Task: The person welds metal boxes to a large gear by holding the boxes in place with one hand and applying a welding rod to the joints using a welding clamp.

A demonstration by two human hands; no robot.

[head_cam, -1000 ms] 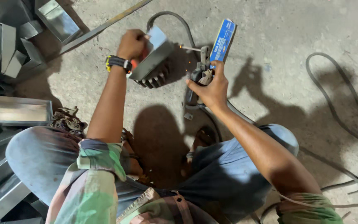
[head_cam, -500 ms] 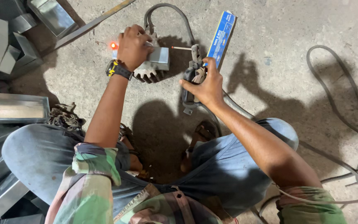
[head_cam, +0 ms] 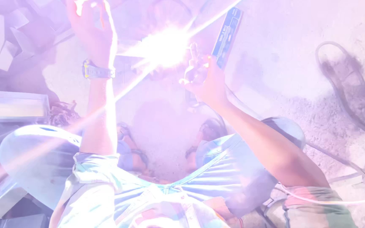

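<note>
Head view: a welding arc [head_cam: 165,47] is flaring white and washing out most of the frame. The right hand [head_cam: 203,78] is closing its grip around a dark holder; the electrode tip cannot be made out in the glare, but the arc is burning just left of and slightly above that grip. A blue box [head_cam: 229,36] is lying on the floor [head_cam: 300,76] just beyond the right grip. The left hand [head_cam: 90,29], with a watch [head_cam: 96,71] on the wrist, is raised well left of the arc; whether its grip is holding anything cannot be told. A cable [head_cam: 360,84] is looping far right of the grip.

Step in hand, as judged: the weld bead is being run. The next move calls for a steady right grip and a constant arc gap.
</note>
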